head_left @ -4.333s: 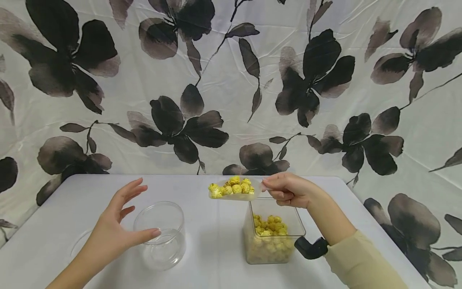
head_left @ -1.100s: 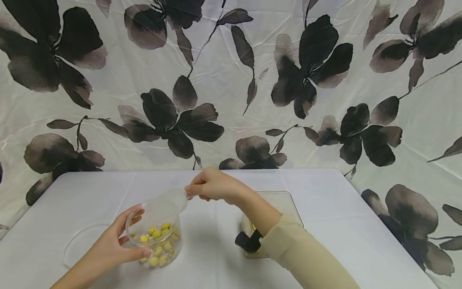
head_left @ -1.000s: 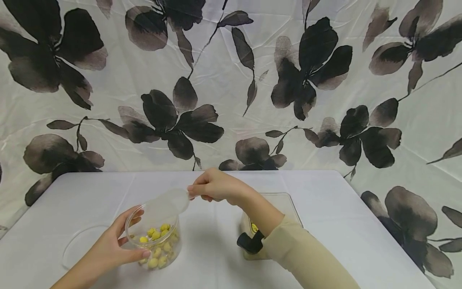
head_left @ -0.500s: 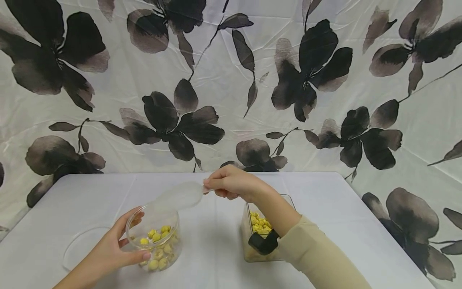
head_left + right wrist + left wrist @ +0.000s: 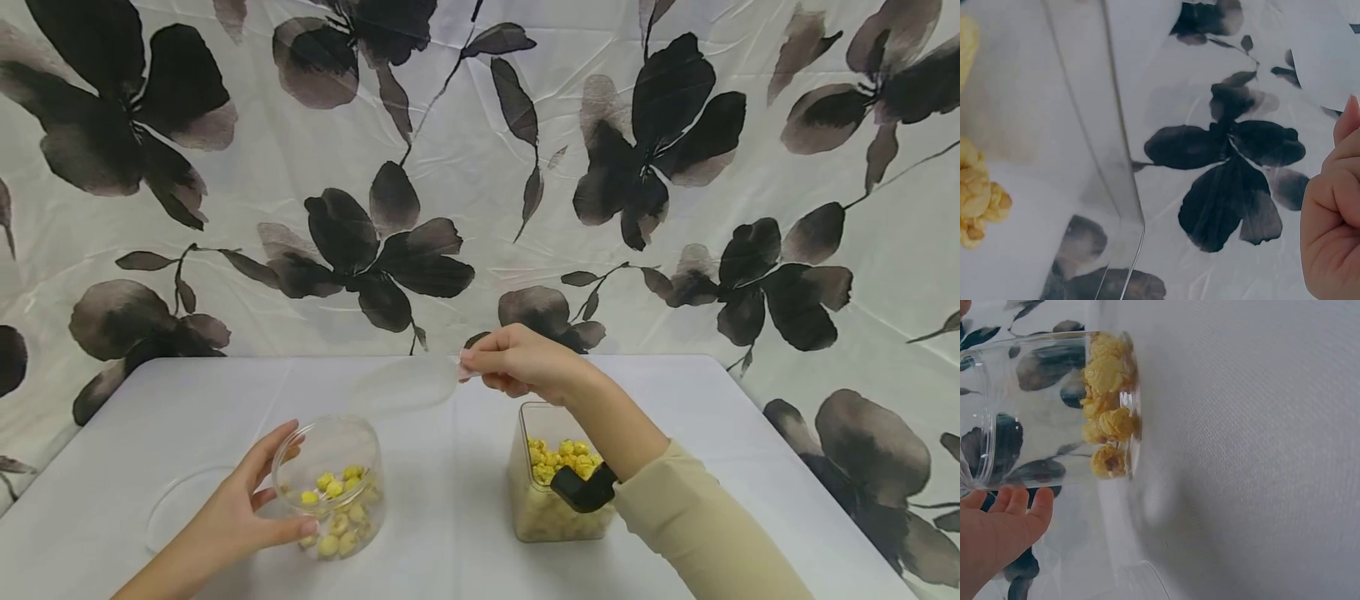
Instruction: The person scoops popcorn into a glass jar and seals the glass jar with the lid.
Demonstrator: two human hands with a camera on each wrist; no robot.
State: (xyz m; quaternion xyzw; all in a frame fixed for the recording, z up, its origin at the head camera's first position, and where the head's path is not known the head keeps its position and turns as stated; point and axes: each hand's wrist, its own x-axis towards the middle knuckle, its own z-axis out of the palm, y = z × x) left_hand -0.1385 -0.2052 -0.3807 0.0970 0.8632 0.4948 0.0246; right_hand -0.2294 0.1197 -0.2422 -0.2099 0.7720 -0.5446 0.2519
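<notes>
My left hand holds a clear round jar, thumb on the near side and fingers round the far side. Yellow popcorn covers its bottom; in the left wrist view, several popcorn pieces lie against the jar's base. My right hand pinches the handle of a translucent white scoop, which carries nothing visible. The scoop is in the air above and right of the jar's mouth. Below my right forearm stands a square clear container with more popcorn.
A clear round lid lies on the white table, left of the jar and partly behind my left wrist. A black wrist camera covers part of the square container. A floral cloth hangs behind the table.
Earlier the scoop carried popcorn and the round jar held none; the popcorn then appeared in the jar. Since then my right hand has drawn the scoop rightward, off the jar's rim.
</notes>
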